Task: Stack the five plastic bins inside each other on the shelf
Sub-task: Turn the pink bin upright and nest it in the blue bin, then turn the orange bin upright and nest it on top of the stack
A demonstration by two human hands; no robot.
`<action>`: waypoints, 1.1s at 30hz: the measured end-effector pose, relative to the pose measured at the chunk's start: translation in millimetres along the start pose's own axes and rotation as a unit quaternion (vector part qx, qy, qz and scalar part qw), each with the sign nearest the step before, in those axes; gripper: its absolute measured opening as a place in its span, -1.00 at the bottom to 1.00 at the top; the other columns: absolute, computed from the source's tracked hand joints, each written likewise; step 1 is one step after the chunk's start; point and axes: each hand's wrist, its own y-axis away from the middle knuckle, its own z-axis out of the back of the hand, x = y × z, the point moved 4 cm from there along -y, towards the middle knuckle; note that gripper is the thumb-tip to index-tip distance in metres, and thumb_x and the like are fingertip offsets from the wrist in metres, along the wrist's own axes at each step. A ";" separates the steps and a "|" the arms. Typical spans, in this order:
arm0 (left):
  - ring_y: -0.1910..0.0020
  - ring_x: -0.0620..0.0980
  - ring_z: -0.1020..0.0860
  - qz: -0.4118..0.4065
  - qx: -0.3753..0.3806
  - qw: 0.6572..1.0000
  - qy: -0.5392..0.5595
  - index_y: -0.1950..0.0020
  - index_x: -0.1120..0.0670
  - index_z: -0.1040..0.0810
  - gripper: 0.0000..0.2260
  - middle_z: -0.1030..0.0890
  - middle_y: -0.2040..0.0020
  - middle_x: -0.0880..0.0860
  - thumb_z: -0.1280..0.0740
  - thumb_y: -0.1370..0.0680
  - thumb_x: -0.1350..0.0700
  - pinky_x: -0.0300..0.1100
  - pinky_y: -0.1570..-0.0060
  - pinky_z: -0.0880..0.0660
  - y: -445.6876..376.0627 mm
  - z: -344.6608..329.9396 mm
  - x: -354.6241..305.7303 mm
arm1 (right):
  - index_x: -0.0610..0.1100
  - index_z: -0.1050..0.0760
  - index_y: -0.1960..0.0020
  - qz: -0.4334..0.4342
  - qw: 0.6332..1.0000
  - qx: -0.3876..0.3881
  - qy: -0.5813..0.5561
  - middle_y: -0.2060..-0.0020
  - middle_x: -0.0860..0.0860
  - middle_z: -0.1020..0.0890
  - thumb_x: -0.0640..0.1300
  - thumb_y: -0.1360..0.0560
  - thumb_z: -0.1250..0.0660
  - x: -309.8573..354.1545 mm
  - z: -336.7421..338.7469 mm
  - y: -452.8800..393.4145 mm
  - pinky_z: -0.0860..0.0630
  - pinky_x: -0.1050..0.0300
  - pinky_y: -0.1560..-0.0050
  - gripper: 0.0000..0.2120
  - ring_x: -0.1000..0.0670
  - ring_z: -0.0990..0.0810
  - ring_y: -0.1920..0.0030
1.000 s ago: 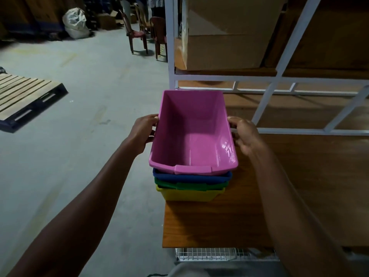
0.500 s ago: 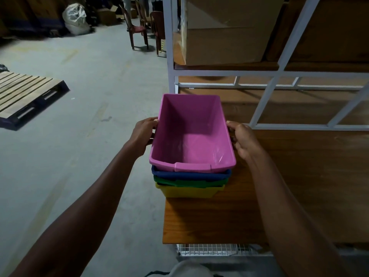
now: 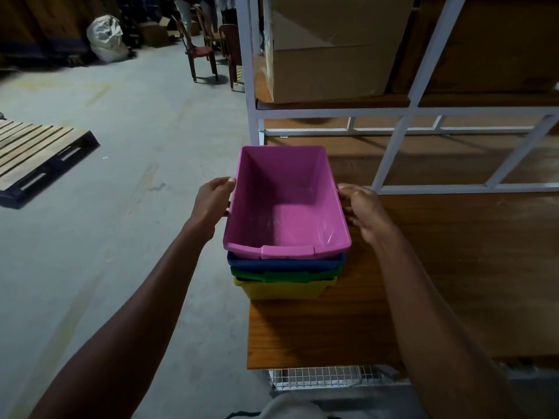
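Note:
A pink bin (image 3: 287, 207) sits nested on top of a stack at the left end of the wooden shelf (image 3: 453, 282). Beneath it show the rims of a blue bin (image 3: 286, 262), a green bin (image 3: 284, 274) and a yellow bin (image 3: 284, 290). My left hand (image 3: 213, 199) grips the pink bin's left rim. My right hand (image 3: 363, 211) rests its fingers against the right rim. Whether a further bin lies inside the stack I cannot tell.
White metal frame bars (image 3: 390, 152) cross behind the shelf. A large cardboard box (image 3: 332, 46) sits on the upper shelf. A wooden pallet (image 3: 36, 155), chairs (image 3: 199, 52) and a white sack (image 3: 106, 37) stand on the concrete floor to the left. A wire mesh (image 3: 314, 378) lies below the shelf edge.
The pink bin has sunk lower into the stack, its rim now close to the blue rim. Both hands stayed on its sides.

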 end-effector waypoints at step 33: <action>-0.01 0.08 -0.61 -0.013 0.373 0.927 -0.031 -0.19 0.00 -0.68 -0.74 -0.68 -0.14 0.05 -0.20 -0.73 0.03 -0.08 0.02 -0.51 290.4 -489.6 5.1 | 0.02 -0.68 -0.14 -0.059 0.948 -0.301 -0.087 0.00 0.00 -0.72 -0.02 -0.67 -0.33 -236.6 452.1 192.6 -0.51 0.18 0.28 -0.85 0.05 -0.59 0.23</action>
